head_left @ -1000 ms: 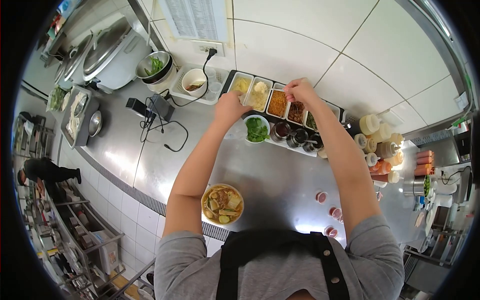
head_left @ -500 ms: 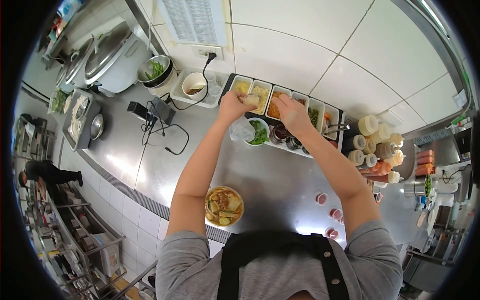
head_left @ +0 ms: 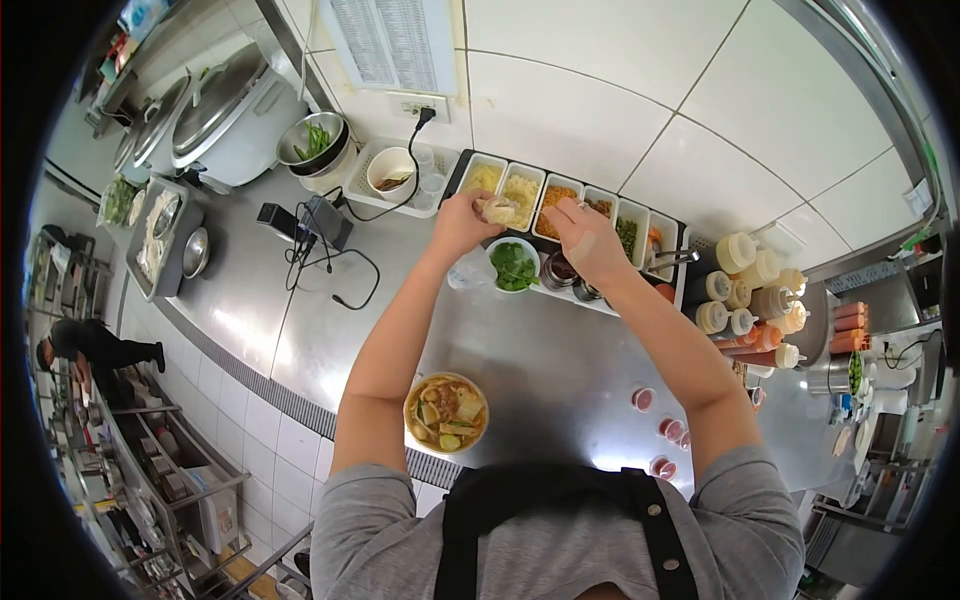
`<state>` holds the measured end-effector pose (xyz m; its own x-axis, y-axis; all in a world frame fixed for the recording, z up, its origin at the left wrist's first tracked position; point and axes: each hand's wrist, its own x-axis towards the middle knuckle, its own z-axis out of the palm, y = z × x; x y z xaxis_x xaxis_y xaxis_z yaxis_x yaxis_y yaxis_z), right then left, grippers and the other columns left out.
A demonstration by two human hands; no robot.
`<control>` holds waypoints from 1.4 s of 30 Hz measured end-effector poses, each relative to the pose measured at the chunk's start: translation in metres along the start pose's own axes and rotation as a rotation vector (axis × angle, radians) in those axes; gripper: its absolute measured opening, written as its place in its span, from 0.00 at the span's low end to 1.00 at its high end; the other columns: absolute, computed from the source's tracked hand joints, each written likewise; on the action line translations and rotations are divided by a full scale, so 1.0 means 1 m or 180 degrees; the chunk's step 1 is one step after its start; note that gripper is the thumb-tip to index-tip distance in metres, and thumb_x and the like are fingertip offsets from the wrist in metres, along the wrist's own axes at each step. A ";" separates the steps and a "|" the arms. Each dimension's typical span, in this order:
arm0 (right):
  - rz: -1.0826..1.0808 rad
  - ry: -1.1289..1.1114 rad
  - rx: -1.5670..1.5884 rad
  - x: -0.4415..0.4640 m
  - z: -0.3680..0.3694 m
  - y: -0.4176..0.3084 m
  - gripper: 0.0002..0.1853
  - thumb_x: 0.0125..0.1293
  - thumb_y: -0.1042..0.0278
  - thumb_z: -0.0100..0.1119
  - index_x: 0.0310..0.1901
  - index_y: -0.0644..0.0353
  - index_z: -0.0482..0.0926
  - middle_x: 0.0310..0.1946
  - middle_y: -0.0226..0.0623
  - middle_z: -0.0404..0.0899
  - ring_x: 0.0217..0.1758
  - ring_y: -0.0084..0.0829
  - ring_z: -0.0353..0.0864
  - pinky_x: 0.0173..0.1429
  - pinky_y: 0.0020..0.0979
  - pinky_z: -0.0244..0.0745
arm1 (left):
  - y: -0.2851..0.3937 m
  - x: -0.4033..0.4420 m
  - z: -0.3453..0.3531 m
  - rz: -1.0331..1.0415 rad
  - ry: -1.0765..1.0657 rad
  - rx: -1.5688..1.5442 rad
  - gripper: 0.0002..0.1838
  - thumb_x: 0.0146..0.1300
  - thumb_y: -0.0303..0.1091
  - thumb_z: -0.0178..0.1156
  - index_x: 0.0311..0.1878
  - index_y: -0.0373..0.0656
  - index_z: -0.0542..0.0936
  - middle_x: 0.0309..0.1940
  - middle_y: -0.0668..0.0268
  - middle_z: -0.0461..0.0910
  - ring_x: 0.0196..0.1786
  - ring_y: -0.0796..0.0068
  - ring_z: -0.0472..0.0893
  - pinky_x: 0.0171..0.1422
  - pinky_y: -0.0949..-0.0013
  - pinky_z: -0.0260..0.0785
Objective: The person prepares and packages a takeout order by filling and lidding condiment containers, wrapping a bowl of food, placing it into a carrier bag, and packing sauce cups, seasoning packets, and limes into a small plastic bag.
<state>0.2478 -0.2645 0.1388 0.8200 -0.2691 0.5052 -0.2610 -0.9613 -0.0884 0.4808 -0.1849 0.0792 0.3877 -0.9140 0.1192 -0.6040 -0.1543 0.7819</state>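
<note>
My left hand (head_left: 464,230) is closed on a small clear cup (head_left: 497,211) with pale contents, held over the near edge of the topping tubs. My right hand (head_left: 592,245) reaches over the tub of orange bits (head_left: 556,197). Its fingers are bent together at that tub, and whatever they pinch is hidden. Beside it is a tub of pale yellow shreds (head_left: 522,190). Just below the hands sits a white bowl of green leaves (head_left: 514,266), with clear plastic (head_left: 468,272) under my left wrist. A round bowl of soup (head_left: 447,413) stands nearer my body.
Squeeze bottles (head_left: 738,290) crowd the right side. Small cups of red sauce (head_left: 643,399) stand near the front edge. A black cable (head_left: 345,300) lies left of my arms. Large pots (head_left: 235,120) and a metal tray (head_left: 160,240) are further left. Another person (head_left: 95,350) bends at the far left.
My left hand has drawn slightly toward me and the small cup has tilted. My right hand shifts only a little near the orange tub.
</note>
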 end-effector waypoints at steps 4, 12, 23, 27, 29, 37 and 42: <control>0.0045 -0.0136 0.0161 0.000 0.002 0.000 0.12 0.58 0.79 0.57 0.44 0.62 0.79 0.39 0.39 0.76 0.39 0.43 0.80 0.44 0.38 0.79 | 0.010 -0.004 -0.005 0.0042 -0.0026 0.0058 0.28 0.38 0.36 0.81 0.47 0.41 0.86 0.26 0.62 0.83 0.30 0.67 0.83 0.39 0.65 0.76; 0.1038 0.0231 0.0555 0.022 0.015 0.022 0.03 0.63 0.76 0.53 0.36 0.64 0.76 0.40 0.46 0.77 0.44 0.50 0.81 0.46 0.45 0.78 | 0.013 -0.027 -0.031 -0.0161 -0.0430 0.0496 0.29 0.40 0.38 0.81 0.49 0.45 0.84 0.27 0.65 0.80 0.32 0.67 0.82 0.39 0.64 0.74; 0.0430 0.0017 0.0269 -0.002 0.047 0.036 0.15 0.70 0.66 0.61 0.55 0.62 0.81 0.58 0.45 0.76 0.55 0.51 0.79 0.58 0.46 0.75 | 0.121 -0.104 0.021 0.0981 -0.2085 0.1242 0.27 0.48 0.34 0.77 0.54 0.47 0.82 0.42 0.57 0.85 0.48 0.54 0.84 0.52 0.54 0.75; 0.0781 0.0258 0.1322 -0.078 -0.048 0.007 0.17 0.63 0.81 0.59 0.54 0.62 0.78 0.56 0.46 0.76 0.53 0.46 0.79 0.56 0.38 0.77 | 0.135 -0.142 0.090 0.1261 -0.2748 0.1798 0.30 0.48 0.35 0.78 0.57 0.47 0.79 0.45 0.56 0.85 0.53 0.52 0.84 0.53 0.52 0.76; 0.1501 -0.0096 0.1385 -0.140 -0.067 -0.017 0.20 0.60 0.81 0.59 0.56 0.61 0.77 0.56 0.47 0.75 0.53 0.48 0.79 0.57 0.40 0.77 | 0.125 -0.157 0.130 0.1323 -0.2855 0.1776 0.33 0.47 0.36 0.78 0.59 0.47 0.77 0.46 0.56 0.85 0.53 0.51 0.83 0.53 0.51 0.76; 0.2367 -0.0663 0.0890 -0.285 -0.061 -0.100 0.35 0.54 0.75 0.68 0.66 0.59 0.67 0.59 0.49 0.75 0.63 0.57 0.72 0.66 0.53 0.66 | 0.110 -0.170 0.166 0.1734 -0.2861 0.1802 0.34 0.47 0.44 0.79 0.56 0.43 0.78 0.48 0.52 0.84 0.51 0.51 0.84 0.54 0.50 0.77; 0.2406 -0.0238 0.1143 -0.292 -0.031 -0.113 0.38 0.52 0.72 0.72 0.65 0.59 0.67 0.58 0.50 0.75 0.63 0.56 0.73 0.67 0.51 0.68 | 0.103 -0.153 0.159 0.0414 -0.2919 0.1687 0.23 0.57 0.51 0.71 0.43 0.38 0.84 0.39 0.48 0.86 0.46 0.49 0.86 0.52 0.52 0.77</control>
<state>0.0221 -0.0752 0.0283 0.5245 -0.8393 0.1431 -0.5861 -0.4778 -0.6543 0.2487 -0.1202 0.0445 -0.2403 -0.8344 -0.4961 -0.9144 0.0231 0.4042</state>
